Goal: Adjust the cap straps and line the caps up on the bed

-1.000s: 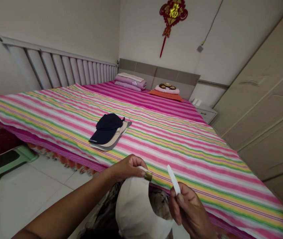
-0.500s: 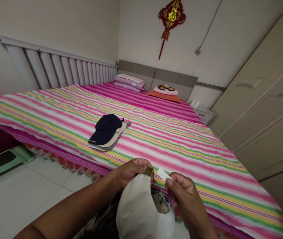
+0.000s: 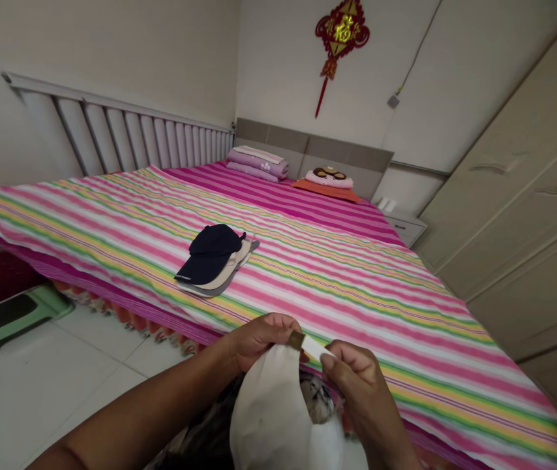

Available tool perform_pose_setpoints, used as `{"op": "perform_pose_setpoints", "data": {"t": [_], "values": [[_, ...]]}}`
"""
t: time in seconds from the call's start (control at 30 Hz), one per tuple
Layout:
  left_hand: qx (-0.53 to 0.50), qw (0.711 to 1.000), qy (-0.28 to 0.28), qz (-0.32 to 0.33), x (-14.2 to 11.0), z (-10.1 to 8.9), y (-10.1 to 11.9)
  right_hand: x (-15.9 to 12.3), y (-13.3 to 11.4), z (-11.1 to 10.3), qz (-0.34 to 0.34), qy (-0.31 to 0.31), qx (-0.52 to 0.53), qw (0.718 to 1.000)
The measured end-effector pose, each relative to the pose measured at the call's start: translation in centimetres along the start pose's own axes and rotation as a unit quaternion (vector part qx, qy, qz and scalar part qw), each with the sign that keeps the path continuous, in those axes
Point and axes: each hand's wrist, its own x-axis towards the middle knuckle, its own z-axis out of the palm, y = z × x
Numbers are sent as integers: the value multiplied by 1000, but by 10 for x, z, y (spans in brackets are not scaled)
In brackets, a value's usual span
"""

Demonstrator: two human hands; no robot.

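Observation:
A cream-white baseball cap (image 3: pixel 269 405) hangs low in front of me, its rear opening facing right. My left hand (image 3: pixel 269 336) is closed on the cap's edge, thumb beside a brass-coloured buckle (image 3: pixel 296 340). Between thumb and fingers, my right hand (image 3: pixel 359 375) pinches the cap's white strap (image 3: pixel 316 350). The strap's free end meets the buckle; whether it has passed inside I cannot tell. On the bed beyond, a navy cap (image 3: pixel 213 248) lies on top of a beige cap and a grey one, brims toward the left.
A bed (image 3: pixel 337 274) with a striped sheet fills the middle. Folded purple bedding (image 3: pixel 256 163) and a pink folded item (image 3: pixel 330 179) lie near the headboard. A green stool (image 3: pixel 46 307) stands at left on the tiled floor. A wardrobe (image 3: pixel 518 196) lines the right side.
My right hand has brought the strap leftward, so its end now meets the buckle, where a gap was before. My left hand keeps its grip on the cap. The view shifted slightly.

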Motion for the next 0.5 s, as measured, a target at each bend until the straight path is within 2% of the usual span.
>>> {"op": "perform_pose_setpoints", "data": {"t": [0.5], "values": [[8, 1000, 15, -5, 0, -5, -3, 3, 3, 1, 12, -5, -21, 1000]]}}
